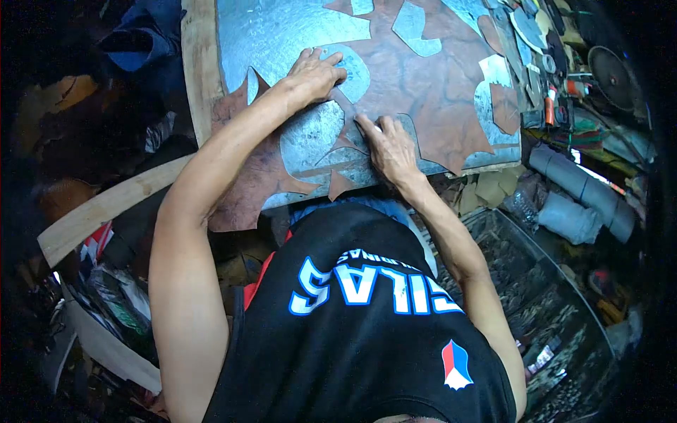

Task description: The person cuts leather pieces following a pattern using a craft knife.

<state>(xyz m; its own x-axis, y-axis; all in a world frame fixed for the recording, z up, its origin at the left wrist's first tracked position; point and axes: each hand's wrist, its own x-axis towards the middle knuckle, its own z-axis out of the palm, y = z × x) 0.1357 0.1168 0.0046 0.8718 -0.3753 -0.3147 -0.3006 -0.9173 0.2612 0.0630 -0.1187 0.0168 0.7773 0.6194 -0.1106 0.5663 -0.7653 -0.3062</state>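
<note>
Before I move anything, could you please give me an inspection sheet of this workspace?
Surface: silvery, metal-looking tabletop, with a wooden edge on the left.
Job's things: brown leather-like sheet, with cut-out openings showing the tabletop.
Clutter: mixed items crowd the table's right side; a triangular brown scrap lies near the front edge.
Grip: left hand palm-down, fingers spread, beside an opening; right hand has bent fingers, and whether it holds anything is unclear.
Cables: nothing seen.
Surroundings: grey roll at right; curved wooden board at left; far edges too dark to read.
</note>
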